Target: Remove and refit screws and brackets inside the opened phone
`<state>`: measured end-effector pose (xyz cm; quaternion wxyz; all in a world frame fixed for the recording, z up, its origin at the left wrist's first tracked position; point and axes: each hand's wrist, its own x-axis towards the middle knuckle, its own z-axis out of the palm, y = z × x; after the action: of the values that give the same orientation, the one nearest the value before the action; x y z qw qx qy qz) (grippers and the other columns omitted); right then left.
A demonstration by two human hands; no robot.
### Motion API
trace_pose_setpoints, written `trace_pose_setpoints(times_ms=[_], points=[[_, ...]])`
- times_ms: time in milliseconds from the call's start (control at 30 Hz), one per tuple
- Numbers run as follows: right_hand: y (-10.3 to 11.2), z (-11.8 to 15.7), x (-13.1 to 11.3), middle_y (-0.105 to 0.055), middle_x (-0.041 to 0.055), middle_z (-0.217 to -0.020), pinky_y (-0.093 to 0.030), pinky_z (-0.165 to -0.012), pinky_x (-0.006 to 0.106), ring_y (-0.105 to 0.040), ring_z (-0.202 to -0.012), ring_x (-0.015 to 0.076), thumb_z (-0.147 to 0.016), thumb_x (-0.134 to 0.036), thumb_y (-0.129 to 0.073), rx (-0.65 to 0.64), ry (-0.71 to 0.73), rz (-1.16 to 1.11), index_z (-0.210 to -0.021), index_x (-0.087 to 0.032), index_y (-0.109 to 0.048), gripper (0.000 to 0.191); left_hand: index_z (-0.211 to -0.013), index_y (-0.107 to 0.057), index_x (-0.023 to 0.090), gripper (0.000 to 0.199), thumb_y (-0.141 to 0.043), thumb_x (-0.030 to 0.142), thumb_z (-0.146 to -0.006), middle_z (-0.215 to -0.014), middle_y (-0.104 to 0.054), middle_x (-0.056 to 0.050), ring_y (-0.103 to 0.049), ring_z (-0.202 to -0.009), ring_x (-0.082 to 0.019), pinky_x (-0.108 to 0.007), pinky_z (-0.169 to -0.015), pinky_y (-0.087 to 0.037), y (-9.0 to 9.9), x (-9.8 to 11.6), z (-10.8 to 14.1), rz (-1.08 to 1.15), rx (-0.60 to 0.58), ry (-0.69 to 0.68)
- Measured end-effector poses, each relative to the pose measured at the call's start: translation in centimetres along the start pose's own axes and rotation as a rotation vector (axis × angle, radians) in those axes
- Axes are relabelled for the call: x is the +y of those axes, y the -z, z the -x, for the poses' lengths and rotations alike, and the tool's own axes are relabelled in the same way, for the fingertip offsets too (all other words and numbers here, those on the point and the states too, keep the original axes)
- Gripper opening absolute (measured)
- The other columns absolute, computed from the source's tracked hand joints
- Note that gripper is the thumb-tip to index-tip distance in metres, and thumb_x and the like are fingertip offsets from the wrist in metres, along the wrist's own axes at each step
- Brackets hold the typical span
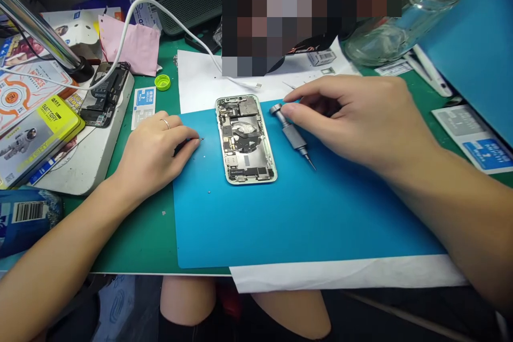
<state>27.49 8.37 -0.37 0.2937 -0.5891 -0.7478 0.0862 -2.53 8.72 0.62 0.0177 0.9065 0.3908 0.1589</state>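
An opened phone [246,139] lies on the blue mat [320,214], its inner parts and metal plate showing. To its left, my left hand [160,147] has thumb and forefinger pinched on a tiny dark piece, too small to name. On the phone's right is a grey precision screwdriver [294,136], its tip pointing down and to the right. My right hand [352,112] has its thumb and forefinger at the cap end of this screwdriver. A few tiny specks, perhaps screws, rest on the mat left of the phone.
Boxes [40,133], a second opened phone [106,93] and a metal lamp pole [44,21] crowd the left. A white cable [140,2] arches above a green cap [162,83]. White paper [196,77] lies behind the mat; a glass jar [401,32] leans at the back right.
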Motion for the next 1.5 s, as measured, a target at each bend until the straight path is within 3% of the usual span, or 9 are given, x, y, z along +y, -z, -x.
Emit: trace_pose_setpoints(times_ms=[133, 233, 367, 500, 667, 1033, 1133, 1300, 1500], points=[[0.1, -0.3, 0.3, -0.072, 0.0018, -0.073, -0.044, -0.058, 0.028, -0.062, -0.061, 0.0151, -0.086, -0.04, -0.061, -0.018, -0.018, 0.003, -0.089, -0.021, -0.078, 0.025, -0.097, -0.076, 0.017, 0.023, -0.058, 0.03, -0.099, -0.082, -0.068, -0.005, -0.06, -0.079, -0.021, -0.035, -0.073, -0.047, 0.1, 0.0, 0.0, -0.003, -0.002, 0.014], [-0.2, -0.3, 0.9, -0.068, -0.0012, -0.067, -0.041, -0.052, 0.028, -0.06, -0.055, 0.0152, -0.081, -0.042, -0.07, -0.109, 0.05, 0.024, -0.105, -0.023, -0.076, 0.031, -0.097, -0.076, 0.018, 0.023, -0.058, 0.032, -0.099, -0.083, -0.069, -0.005, -0.06, -0.079, -0.021, -0.035, -0.073, -0.047, 0.1, 0.0, 0.0, 0.015, -0.005, 0.03], [-0.4, 0.0, 1.0, -0.067, -0.0021, -0.065, -0.042, -0.051, 0.029, -0.061, -0.055, 0.016, -0.08, -0.024, -0.068, -0.144, 0.132, 0.052, -0.115, -0.023, -0.073, 0.035, -0.097, -0.075, 0.02, 0.023, -0.057, 0.034, -0.099, -0.084, -0.069, -0.005, -0.061, -0.081, -0.021, -0.035, -0.074, -0.047, 0.2, 0.1, 0.0, 0.036, -0.016, 0.054], [0.1, 0.4, 0.0, -0.071, -0.0007, -0.075, -0.051, -0.056, 0.029, -0.063, -0.057, 0.0145, -0.082, -0.015, -0.064, -0.002, 0.193, -0.039, -0.117, -0.021, -0.071, 0.036, -0.097, -0.075, 0.019, 0.023, -0.058, 0.033, -0.099, -0.082, -0.068, -0.004, -0.06, -0.078, -0.02, -0.035, -0.073, -0.047, 0.2, 0.0, -0.1, 0.047, -0.013, 0.061], [0.8, 0.8, -1.1, -0.075, 0.0012, -0.093, -0.06, -0.069, 0.031, -0.072, -0.074, 0.0175, -0.086, -0.011, -0.064, 0.236, 0.448, -0.051, -0.12, -0.028, -0.065, 0.037, -0.097, -0.076, 0.016, 0.023, -0.058, 0.031, -0.098, -0.083, -0.07, -0.005, -0.061, -0.08, -0.021, -0.035, -0.074, -0.047, 0.2, -0.2, 0.0, 0.072, -0.01, 0.047], [0.2, 1.3, -0.5, -0.071, 0.0005, -0.095, -0.064, -0.075, 0.042, -0.073, -0.08, 0.0238, -0.086, -0.011, -0.066, 0.266, 0.482, -0.09, -0.146, -0.041, -0.043, 0.071, -0.098, -0.075, 0.017, 0.022, -0.058, 0.032, -0.099, -0.082, -0.069, -0.005, -0.06, -0.081, -0.021, -0.035, -0.074, -0.047, 0.1, -0.3, 0.3, 0.06, -0.015, 0.046], [0.2, 1.1, -0.5, -0.069, 0.0, -0.091, -0.062, -0.072, 0.04, -0.071, -0.079, 0.023, -0.085, -0.008, -0.066, 0.254, 0.5, -0.089, -0.146, -0.04, -0.044, 0.073, -0.098, -0.075, 0.017, 0.022, -0.058, 0.032, -0.099, -0.083, -0.07, -0.005, -0.061, -0.081, -0.021, -0.035, -0.075, -0.047, 0.1, -0.3, 0.3, 0.053, -0.015, 0.042], [0.5, 0.7, -1.0, -0.072, 0.0004, -0.091, -0.059, -0.067, 0.039, -0.07, -0.076, 0.0221, -0.084, -0.007, -0.066, 0.267, 0.571, -0.071, -0.13, -0.036, -0.058, 0.056, -0.099, -0.075, 0.017, 0.023, -0.057, 0.032, -0.099, -0.085, -0.071, -0.006, -0.062, -0.083, -0.022, -0.036, -0.076, -0.048, 0.1, -0.3, 0.3, 0.064, -0.016, 0.043], [0.3, 0.6, -0.7, -0.072, 0.0019, -0.09, -0.058, -0.067, 0.038, -0.068, -0.073, 0.0203, -0.084, -0.009, -0.067, 0.283, 0.507, -0.153, -0.121, -0.03, -0.063, 0.043, -0.098, -0.075, 0.017, 0.023, -0.057, 0.032, -0.099, -0.084, -0.07, -0.006, -0.062, -0.082, -0.022, -0.036, -0.075, -0.048, 0.1, -0.2, 0.3, 0.065, -0.013, 0.045]])
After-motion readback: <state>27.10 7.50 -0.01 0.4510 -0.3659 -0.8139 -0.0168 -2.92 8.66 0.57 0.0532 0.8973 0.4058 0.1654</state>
